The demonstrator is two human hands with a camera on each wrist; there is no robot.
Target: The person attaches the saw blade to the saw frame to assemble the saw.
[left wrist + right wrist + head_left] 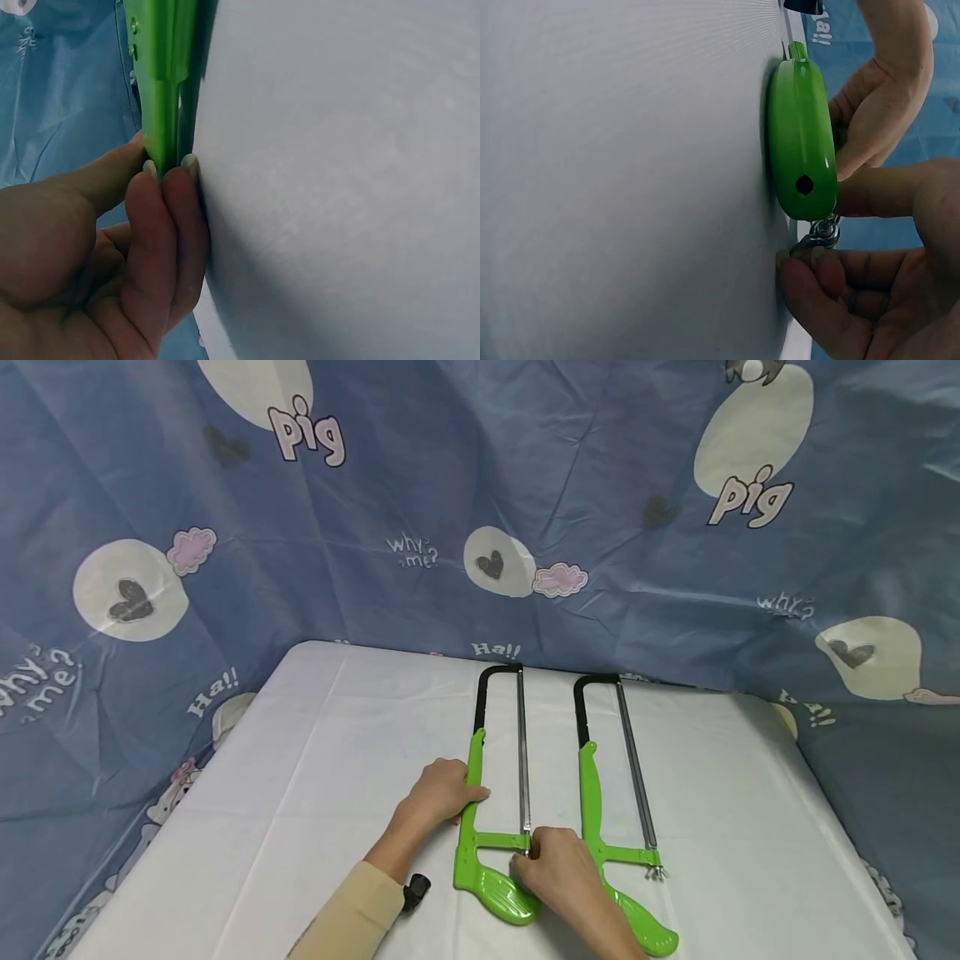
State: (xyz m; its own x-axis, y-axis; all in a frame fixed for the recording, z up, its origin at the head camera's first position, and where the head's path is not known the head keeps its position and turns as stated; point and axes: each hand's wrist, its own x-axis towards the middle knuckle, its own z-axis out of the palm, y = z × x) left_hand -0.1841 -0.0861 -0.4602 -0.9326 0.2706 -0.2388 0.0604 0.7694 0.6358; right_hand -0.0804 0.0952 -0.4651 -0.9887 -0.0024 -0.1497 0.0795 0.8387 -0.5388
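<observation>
Two hacksaws with green handles and black front frames lie side by side on a white-covered table. My left hand (pixel 442 789) grips the green frame of the left hacksaw (pixel 498 893), its thumb across the bar. In the left wrist view, the fingers (pixel 154 232) pinch the green frame (pixel 161 112) close to the cloth. My right hand (pixel 561 868) is at the near end of that saw's blade (pixel 522 752), pinching the metal wing nut (pixel 823 232) behind the green handle (pixel 802 135). Its fingers partly hide the nut.
The right hacksaw (pixel 590 793) lies close by, its handle partly behind my right forearm; its wing nut (pixel 656 872) shows. The white table cover (pixel 337 760) spreads around both saws. A blue printed curtain (pixel 420 485) hangs behind the table. A black strap piece (pixel 416 891) sits by my left sleeve.
</observation>
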